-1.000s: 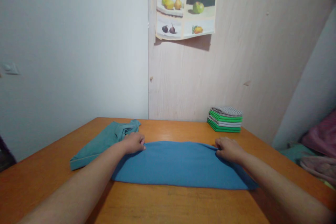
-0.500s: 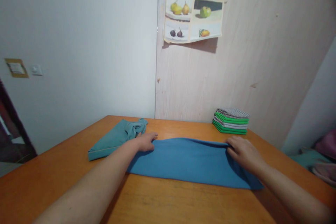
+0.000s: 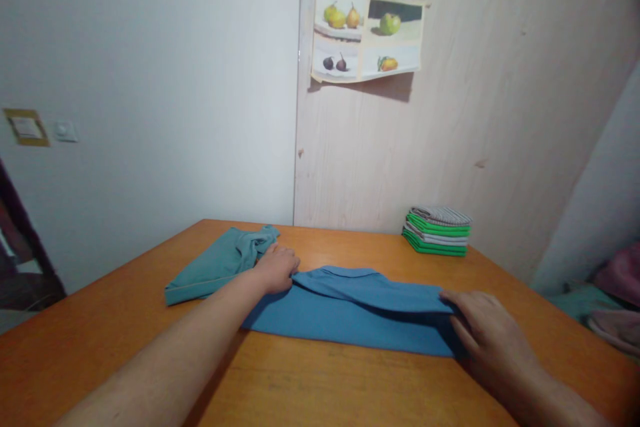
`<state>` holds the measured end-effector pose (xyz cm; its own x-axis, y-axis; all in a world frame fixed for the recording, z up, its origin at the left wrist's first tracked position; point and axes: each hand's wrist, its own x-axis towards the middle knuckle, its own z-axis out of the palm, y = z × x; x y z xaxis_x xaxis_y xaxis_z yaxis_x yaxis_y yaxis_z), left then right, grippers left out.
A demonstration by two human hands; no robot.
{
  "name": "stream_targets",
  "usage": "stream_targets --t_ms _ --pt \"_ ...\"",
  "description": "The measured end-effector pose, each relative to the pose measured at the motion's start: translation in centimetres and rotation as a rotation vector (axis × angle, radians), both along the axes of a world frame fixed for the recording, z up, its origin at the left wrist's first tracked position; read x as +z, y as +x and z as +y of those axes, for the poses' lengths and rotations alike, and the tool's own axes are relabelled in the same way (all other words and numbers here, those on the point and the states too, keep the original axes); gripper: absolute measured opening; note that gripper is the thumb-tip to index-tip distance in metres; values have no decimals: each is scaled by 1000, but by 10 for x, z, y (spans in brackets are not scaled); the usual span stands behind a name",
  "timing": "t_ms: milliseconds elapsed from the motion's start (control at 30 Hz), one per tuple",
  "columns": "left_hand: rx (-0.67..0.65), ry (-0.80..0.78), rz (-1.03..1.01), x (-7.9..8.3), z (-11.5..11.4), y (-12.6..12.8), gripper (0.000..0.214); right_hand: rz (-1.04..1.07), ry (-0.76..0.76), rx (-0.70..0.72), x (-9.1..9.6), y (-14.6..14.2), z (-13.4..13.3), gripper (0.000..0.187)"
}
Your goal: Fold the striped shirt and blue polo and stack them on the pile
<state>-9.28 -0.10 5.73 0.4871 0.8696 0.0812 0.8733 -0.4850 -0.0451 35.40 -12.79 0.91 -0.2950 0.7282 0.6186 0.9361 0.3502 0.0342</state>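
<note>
Folding the blue cloth (image 3: 345,327) over on itself
Left hand (image 3: 278,269) and right hand (image 3: 487,325) pinch its upper layer; laying it flat likely calls for even tension.

The blue cloth (image 3: 340,320) looks smooth and matt from here, the teal cloth (image 3: 205,267) just as matt, the surface (image 3: 320,387) smooth wood with a faint sheen, the fruit pictures (image 3: 367,33) paper

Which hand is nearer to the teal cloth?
Left: the left hand is close beside the teal cloth; the right hand is farther off, at the right end of the blue cloth.
</note>
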Motion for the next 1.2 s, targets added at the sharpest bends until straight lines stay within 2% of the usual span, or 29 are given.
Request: stream_targets --t_ms 133,267,400,533,700,833,1000,1200 --pt "-10 57 -41 -2 -12 -10 21 -10 0 8 -3 1 -9 32" --pt "-53 111 -55 13 -34 -23 19 33 12 -3 6 3 -18 32" --pt "-80 107 -72 34 -74 -38 19 54 -14 44 14 9 -36 31" --pt "-126 25 -136 42 -129 -53 16 74 -27 86 11 19 -67 30" --pt "-143 -67 -157 32 -195 -64 12 68 -46 150 2 27 -114 35" --pt "-166 -122 -172 14 -229 -67 11 37 -111 214 -5 24 -147 40" --pt "-144 -166 -210 -8 -246 -73 11 31 -202 169 -22 25 -169 37" --pt "-75 -149 -237 -13 -252 -77 10 29 -241 109 -34 37 -177 33"
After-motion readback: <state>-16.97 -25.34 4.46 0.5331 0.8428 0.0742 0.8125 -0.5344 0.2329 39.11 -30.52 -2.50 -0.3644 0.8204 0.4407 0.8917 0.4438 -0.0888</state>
